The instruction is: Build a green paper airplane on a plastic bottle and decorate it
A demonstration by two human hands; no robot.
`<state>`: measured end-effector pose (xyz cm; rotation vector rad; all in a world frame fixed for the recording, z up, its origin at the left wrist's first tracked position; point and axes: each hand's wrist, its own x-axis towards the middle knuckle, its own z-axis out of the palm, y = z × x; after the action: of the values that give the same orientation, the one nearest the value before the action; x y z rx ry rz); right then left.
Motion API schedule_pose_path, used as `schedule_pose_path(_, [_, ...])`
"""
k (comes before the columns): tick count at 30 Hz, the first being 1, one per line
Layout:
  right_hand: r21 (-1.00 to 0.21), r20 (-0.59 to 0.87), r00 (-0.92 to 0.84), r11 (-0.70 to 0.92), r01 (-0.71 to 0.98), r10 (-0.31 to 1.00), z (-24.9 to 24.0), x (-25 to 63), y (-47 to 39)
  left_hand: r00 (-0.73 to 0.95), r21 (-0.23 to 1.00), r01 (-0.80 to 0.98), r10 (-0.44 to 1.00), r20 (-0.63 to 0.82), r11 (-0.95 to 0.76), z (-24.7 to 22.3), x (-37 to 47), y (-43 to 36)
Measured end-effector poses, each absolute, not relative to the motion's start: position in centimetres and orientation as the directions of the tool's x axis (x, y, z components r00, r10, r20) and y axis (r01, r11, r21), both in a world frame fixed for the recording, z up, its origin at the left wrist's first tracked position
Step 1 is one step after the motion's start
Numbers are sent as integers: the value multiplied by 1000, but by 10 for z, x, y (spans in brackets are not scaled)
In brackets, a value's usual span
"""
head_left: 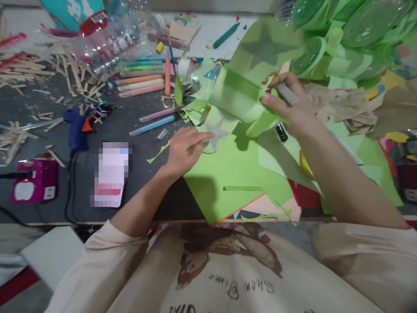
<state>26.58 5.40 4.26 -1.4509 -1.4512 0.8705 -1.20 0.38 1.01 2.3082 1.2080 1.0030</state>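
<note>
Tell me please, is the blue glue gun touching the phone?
Apart. The head view shows a strip of dark table between the blue glue gun and the phone.

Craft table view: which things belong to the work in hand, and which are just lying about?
Apparently in use:
- gray marker, in the right hand
- green paper with dark star, by that hand
- gray star, at the left hand's fingertip

Lying about:
- blue glue gun
- phone
- wooden sticks
</note>
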Motion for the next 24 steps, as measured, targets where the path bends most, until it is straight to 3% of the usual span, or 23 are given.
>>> schedule_pose_path(1, [-972, 83, 118, 54, 230, 990, 38, 261, 46, 404, 578, 552, 799, 446, -601, 10, -13, 2])
schedule_pose_path(3, [-989, 73, 166, 50, 136, 983, 31, 248, 30, 470, 560, 533, 772, 428, -635, 11, -13, -1])
schedule_pose_path(4, [-999, 28, 235, 22, 28, 972, 28, 241, 22, 505, 560, 537, 772, 386, -631, 11, -12, -2])
schedule_pose_path(6, [-1000, 0, 282, 7, -24, 959, 24, 228, 10, 541, 606, 546, 796, 272, -579, 11, -9, -3])
schedule_pose_path(9, [-970, -191, 205, -152, -188, 960, 22, 207, -2, 523, 716, 505, 831, 191, -482, 7, -4, -5])
schedule_pose_path(17, [-896, -338, 91, -291, -334, 937, 24, 159, -15, 293, 845, 423, 932, 213, -326, -4, -2, -7])
schedule_pose_path(22, [-871, -347, -131, -371, -323, 929, 35, 156, -37, 104, 851, 265, 891, 443, -454, -17, -9, 12])
schedule_pose_path(24, [-858, -349, -243, -413, -306, 905, 44, 172, -49, 44, 876, 188, 895, 444, -444, -25, -15, 23])
